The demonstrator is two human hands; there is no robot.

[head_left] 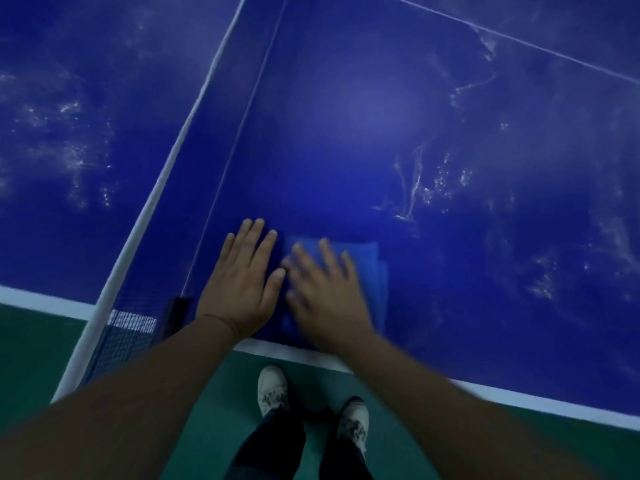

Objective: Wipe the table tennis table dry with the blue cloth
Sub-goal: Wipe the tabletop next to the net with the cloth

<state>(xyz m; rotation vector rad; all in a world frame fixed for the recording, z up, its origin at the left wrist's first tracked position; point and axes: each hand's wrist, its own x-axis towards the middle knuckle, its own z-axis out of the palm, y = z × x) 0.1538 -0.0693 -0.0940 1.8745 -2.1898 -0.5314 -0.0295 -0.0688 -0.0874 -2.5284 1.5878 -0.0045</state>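
Note:
The blue table tennis table fills the view from above. A folded blue cloth lies flat near its white front edge, just right of the net. My right hand presses flat on the cloth with fingers spread; it is blurred. My left hand rests flat on the table beside the cloth's left edge, fingers straight, between the cloth and the net. Water streaks and droplets glisten right of the cloth, and more wet patches show beyond the net at left.
The net with its white top band runs diagonally from the top centre down to the lower left, clamped by a black post at the table edge. Below the edge are green floor and my two white shoes.

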